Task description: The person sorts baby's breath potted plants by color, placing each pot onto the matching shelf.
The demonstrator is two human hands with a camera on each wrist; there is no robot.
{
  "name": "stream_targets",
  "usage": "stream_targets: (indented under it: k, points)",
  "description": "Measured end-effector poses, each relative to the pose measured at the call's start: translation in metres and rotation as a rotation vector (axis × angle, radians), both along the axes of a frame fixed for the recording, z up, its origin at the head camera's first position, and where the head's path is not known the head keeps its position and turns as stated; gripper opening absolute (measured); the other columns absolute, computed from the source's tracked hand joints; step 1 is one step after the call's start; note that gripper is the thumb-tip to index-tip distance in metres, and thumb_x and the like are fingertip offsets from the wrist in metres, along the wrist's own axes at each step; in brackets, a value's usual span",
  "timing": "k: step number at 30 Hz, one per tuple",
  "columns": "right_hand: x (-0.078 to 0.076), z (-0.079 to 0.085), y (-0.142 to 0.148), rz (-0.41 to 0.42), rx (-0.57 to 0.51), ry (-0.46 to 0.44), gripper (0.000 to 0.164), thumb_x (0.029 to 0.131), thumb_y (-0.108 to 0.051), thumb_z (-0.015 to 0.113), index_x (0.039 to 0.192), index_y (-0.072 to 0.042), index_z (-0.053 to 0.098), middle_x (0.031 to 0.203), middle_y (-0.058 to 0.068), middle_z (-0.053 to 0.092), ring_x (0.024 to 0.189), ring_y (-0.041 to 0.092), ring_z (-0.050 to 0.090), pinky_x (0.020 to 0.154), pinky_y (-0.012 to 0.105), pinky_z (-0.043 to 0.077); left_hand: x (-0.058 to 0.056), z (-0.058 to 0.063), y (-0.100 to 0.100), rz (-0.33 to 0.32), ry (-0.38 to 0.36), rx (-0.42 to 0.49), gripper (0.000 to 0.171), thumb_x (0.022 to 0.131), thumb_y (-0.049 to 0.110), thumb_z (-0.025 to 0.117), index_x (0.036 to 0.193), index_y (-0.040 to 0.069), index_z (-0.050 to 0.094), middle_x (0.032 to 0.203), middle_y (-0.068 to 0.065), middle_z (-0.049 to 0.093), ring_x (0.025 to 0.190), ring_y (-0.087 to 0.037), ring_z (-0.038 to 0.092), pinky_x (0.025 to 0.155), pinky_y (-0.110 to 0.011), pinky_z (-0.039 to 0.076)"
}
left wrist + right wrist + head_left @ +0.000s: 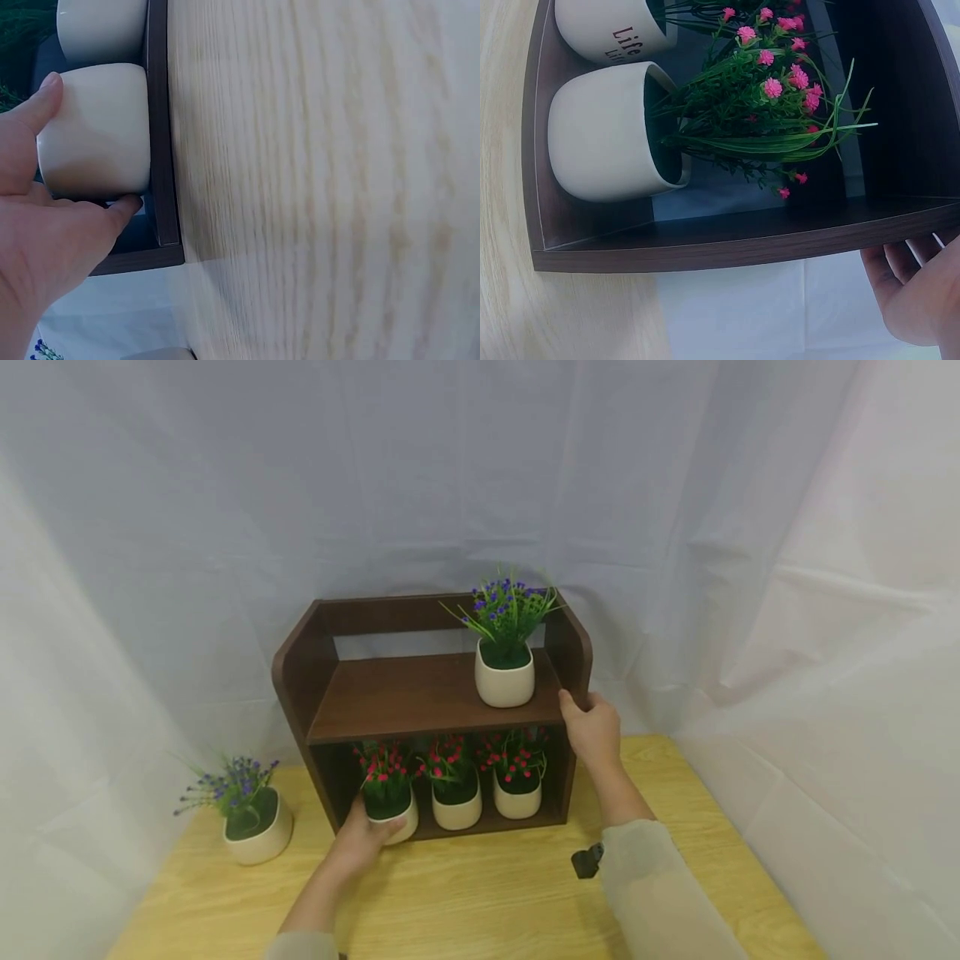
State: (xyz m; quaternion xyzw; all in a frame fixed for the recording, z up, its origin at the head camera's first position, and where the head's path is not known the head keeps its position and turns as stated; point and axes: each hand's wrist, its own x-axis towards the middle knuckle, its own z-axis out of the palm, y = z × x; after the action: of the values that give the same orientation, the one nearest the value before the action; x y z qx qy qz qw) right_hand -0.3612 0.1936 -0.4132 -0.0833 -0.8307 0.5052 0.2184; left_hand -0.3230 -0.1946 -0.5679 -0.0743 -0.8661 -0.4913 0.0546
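Observation:
A dark brown two-tier shelf (397,693) stands against the back sheet. On its lower tier, my left hand (360,843) holds the leftmost white pot (402,828) of pink-red flowers. In the left wrist view, thumb and fingers lie around that pot (97,131), which sits at the shelf's front edge. My right hand (595,735) grips the shelf's right side panel near the upper board. In the right wrist view, the fingers of the right hand (922,296) partly disappear behind the panel (742,251).
Two more pots of pink-red flowers, a middle pot (457,810) and a right pot (517,797), share the lower tier. A purple-flowered pot (505,681) stands on the upper tier. Another purple-flowered pot (262,839) is on the wooden table (465,902), left of the shelf.

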Motion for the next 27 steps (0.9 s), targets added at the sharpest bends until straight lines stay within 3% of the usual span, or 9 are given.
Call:
stream_targets:
  k: [4, 10, 14, 20, 27]
  points:
    - [0.0, -0.001, 0.0, 0.0, 0.003, -0.001, 0.056, 0.105, -0.045, 0.062, 0.126, 0.006, 0.071, 0.123, 0.031, 0.075, 0.114, 0.047, 0.07, 0.101, 0.058, 0.057, 0.001, 0.01, 0.004, 0.007, 0.007, -0.038, 0.094, 0.099, 0.033, 0.079, 0.166, -0.005, 0.024, 0.161, -0.039, 0.045, 0.15, -0.06, 0.044, 0.125, -0.076, 0.032]
    - [0.0, -0.002, 0.0, 0.002, -0.007, -0.002, 0.053, 0.106, -0.044, 0.062, 0.123, 0.005, 0.072, 0.12, 0.03, 0.076, 0.109, 0.044, 0.071, 0.096, 0.057, 0.058, 0.002, 0.022, 0.007, 0.028, -0.118, -0.047, 0.095, 0.103, 0.031, 0.076, 0.168, -0.003, 0.018, 0.167, -0.037, 0.039, 0.156, -0.057, 0.038, 0.131, -0.071, 0.028]
    - [0.0, -0.002, 0.0, 0.003, -0.011, -0.001, 0.052, 0.106, -0.044, 0.062, 0.122, 0.004, 0.072, 0.118, 0.029, 0.077, 0.107, 0.044, 0.071, 0.094, 0.057, 0.059, 0.002, 0.026, 0.007, 0.061, -0.139, -0.115, 0.093, 0.101, 0.034, 0.077, 0.164, -0.008, 0.023, 0.159, -0.044, 0.041, 0.15, -0.061, 0.042, 0.126, -0.073, 0.035]
    - [-0.001, -0.003, 0.0, 0.001, -0.01, 0.007, 0.052, 0.105, -0.044, 0.063, 0.121, 0.004, 0.073, 0.117, 0.029, 0.077, 0.106, 0.043, 0.071, 0.094, 0.056, 0.058, 0.002, 0.029, 0.008, 0.082, -0.15, -0.207, 0.097, 0.099, 0.038, 0.078, 0.16, -0.015, 0.025, 0.153, -0.048, 0.039, 0.145, -0.065, 0.043, 0.122, -0.074, 0.04]
    - [-0.002, -0.004, 0.001, 0.007, -0.018, -0.004, 0.052, 0.107, -0.045, 0.062, 0.121, 0.003, 0.073, 0.117, 0.028, 0.077, 0.105, 0.042, 0.07, 0.094, 0.055, 0.058, 0.002, 0.026, 0.008, 0.065, -0.086, -0.124, 0.091, 0.098, 0.027, 0.079, 0.162, -0.011, 0.026, 0.155, -0.042, 0.048, 0.147, -0.059, 0.048, 0.125, -0.07, 0.038]
